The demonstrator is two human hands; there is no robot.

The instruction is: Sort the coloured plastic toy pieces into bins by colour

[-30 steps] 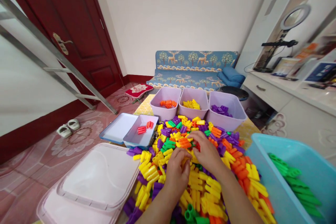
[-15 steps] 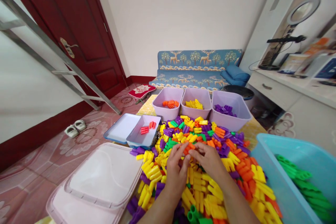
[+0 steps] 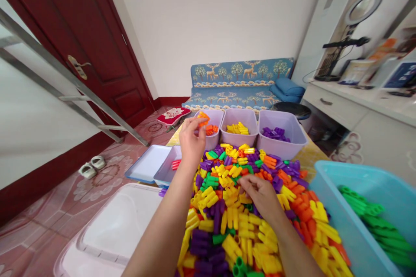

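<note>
My left hand (image 3: 192,138) is raised over the far left lilac bin (image 3: 212,140), pinching an orange tube-shaped building block (image 3: 203,117) between thumb and fingertips. Below it, orange blocks (image 3: 212,130) lie in that bin. Low over the mixed heap of yellow, purple, green and orange blocks (image 3: 232,207), my right hand (image 3: 258,190) has loosely bent fingers, with nothing visible in them. Its fingertips are close to yellow and orange blocks. My left forearm partly hides a small blue-edged box (image 3: 164,176) with red blocks (image 3: 176,164) in it.
Beside the orange bin stand lilac bins with yellow blocks (image 3: 238,128) and purple blocks (image 3: 275,134). A turquoise tub (image 3: 328,190) with green blocks is at right. Pale lids (image 3: 120,207) lie at left. A ladder (image 3: 97,108) leans by the door; a patterned sofa (image 3: 242,82) stands behind.
My left hand has carried the orange block from the heap, forward and left to the orange bin. My right hand has let go of it and stays above the heap. The view has shifted slightly.
</note>
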